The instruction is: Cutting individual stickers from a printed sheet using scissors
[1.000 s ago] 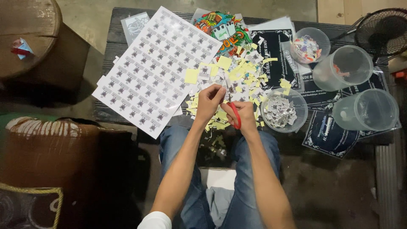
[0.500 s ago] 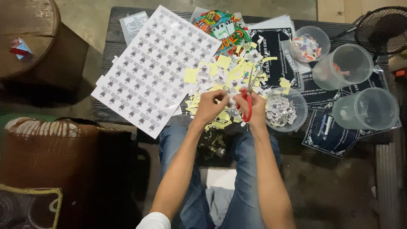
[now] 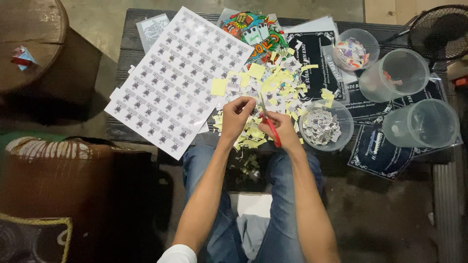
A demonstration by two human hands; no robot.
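Observation:
My right hand (image 3: 281, 130) grips red-handled scissors (image 3: 269, 124), their blades pointing up and away from me. My left hand (image 3: 237, 115) pinches a small printed paper piece (image 3: 249, 101) right beside the blades. Both hands hover over a heap of yellow and white paper scraps (image 3: 265, 87) on a low dark table (image 3: 127, 51). A big white sheet of small printed stickers (image 3: 178, 78) lies to the left of my left hand. A clear bowl of cut stickers (image 3: 325, 125) sits just right of my right hand.
Three more clear plastic tubs (image 3: 396, 73) stand at the right, on dark printed sheets (image 3: 378, 153). A colourful print (image 3: 253, 31) lies at the table's far edge. A black fan (image 3: 441, 29) is at the top right, a round wooden table (image 3: 27, 44) at the left.
The scissors have swung from lying flat near my lap to pointing up. My left hand has lifted a small paper piece to the blades, and both hands have moved slightly up.

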